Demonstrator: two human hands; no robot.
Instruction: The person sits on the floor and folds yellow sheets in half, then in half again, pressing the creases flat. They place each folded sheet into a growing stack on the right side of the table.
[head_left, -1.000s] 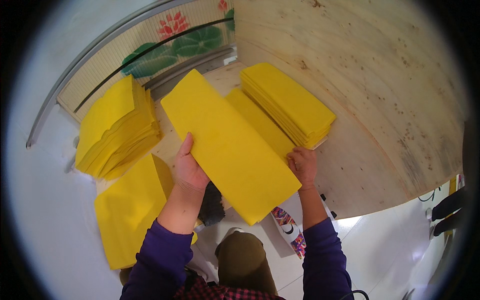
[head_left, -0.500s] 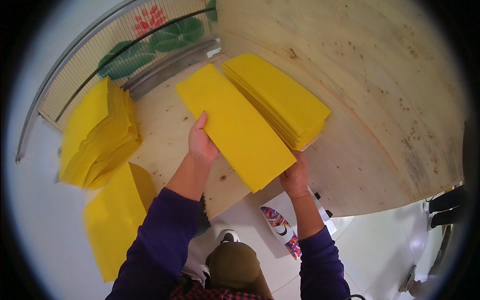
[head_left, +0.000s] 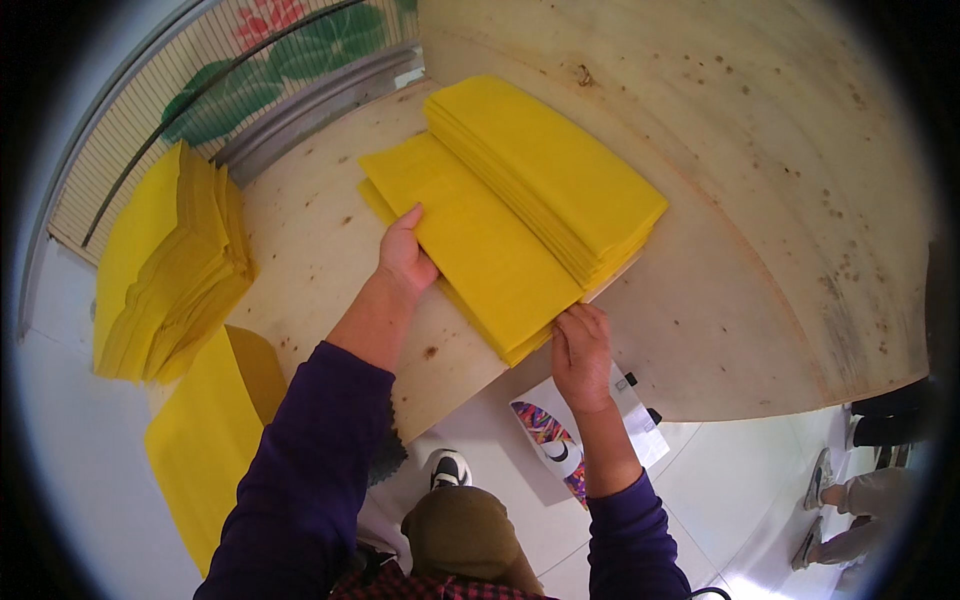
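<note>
A long yellow folded sheet (head_left: 470,235) lies flat on the pale plywood table (head_left: 720,300), beside and partly under a fanned stack of the same yellow sheets (head_left: 550,165). My left hand (head_left: 403,255) rests on the sheet's left edge, fingers flat and pressing down. My right hand (head_left: 582,345) grips the sheet's near corner at the table's front edge. Both sleeves are dark purple.
A second thick pile of yellow sheets (head_left: 165,265) sits at the table's left end, with a loose yellow sheet (head_left: 205,440) hanging below it. A metal rail (head_left: 320,100) and a flower-patterned panel (head_left: 270,50) run along the back. A colourful bag (head_left: 560,440) lies on the floor; another person's feet (head_left: 835,500) are at the lower right.
The yellow sheet I held raised has come down onto the table next to the fanned stack. My left hand moved from under it to its left edge.
</note>
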